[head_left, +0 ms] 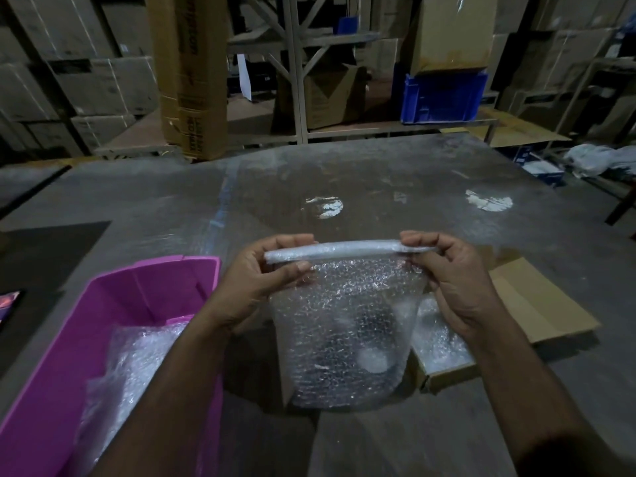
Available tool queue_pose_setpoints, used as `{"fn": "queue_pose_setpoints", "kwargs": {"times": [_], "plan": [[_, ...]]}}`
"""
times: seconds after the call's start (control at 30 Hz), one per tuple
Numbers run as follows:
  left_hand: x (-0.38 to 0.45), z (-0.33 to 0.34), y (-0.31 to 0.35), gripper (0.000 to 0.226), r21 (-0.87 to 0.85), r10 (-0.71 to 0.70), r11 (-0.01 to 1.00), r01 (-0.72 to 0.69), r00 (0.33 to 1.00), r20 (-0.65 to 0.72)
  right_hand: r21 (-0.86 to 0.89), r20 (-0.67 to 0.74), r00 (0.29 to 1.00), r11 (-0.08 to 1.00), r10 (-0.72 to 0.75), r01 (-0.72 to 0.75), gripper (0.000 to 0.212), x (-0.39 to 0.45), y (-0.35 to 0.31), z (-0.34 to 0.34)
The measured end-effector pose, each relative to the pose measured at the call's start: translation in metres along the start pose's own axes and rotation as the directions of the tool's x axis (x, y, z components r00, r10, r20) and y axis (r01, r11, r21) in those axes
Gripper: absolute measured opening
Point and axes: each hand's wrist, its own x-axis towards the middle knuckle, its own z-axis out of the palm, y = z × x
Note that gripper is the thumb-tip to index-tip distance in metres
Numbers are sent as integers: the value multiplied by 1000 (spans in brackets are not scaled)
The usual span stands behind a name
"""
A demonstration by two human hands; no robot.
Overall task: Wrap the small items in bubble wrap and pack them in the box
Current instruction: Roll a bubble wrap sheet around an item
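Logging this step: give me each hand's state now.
Left hand: closed, pinching the left end of the bubble wrap roll.
Right hand: closed, pinching its right end.

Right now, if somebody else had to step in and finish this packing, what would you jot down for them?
Left hand: pinches the left end of the rolled item.
Right hand: pinches the right end of the same roll.
The roll is held level above the table; a loose tail of the bubble wrap sheet hangs down from it, so this wrap is only partly rolled.
The pink bin at the left holds more bubble wrap. The open cardboard box lies at the right, with bubble wrap showing inside.
Left to do: roll up the tail, then place the bundle in the box.
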Motion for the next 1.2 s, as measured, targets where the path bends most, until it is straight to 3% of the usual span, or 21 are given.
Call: {"fn": "queue_pose_setpoints", "kwargs": {"times": [0.1,0.17,0.27,0.37,0.5,0.73,0.87,1.1,1.2], "plan": [[1,3,-1,30,-34,-15,999,14,999,-30,-18,37,999,999,30,-30,10,-1,0,1],[2,5,-2,27,-3,-6,1000,6,996,-85,-38,35,999,999,21,-20,31,0,1,2],[3,5,-4,27,60,40,998,-34,993,-113,-86,5,1000,996,-26,26,30,-1,2,1],[6,2,-5,36,104,110,990,-98,987,-115,-177,21,999,984,-28,31,45,-3,1,-2],[7,0,-2,53,106,135,987,-121,981,-139,-119,34,999,993,-11,15,32,-7,-4,0],[4,1,-3,29,101,30,995,-22,996,-86,-115,5,997,991,-73,73,13,-8,-8,9],[4,4,-4,23,114,75,991,-65,994,-84,-69,36,999,997,-30,33,14,-6,-8,5],[4,-1,-5,29,105,90,991,-85,995,-47,4,75,997,1000,-19,18,23,-7,-8,2],[2,-1,-2,61,-20,45,999,-45,998,32,-24,62,997,999,-47,49,20,-6,-8,2]]}}
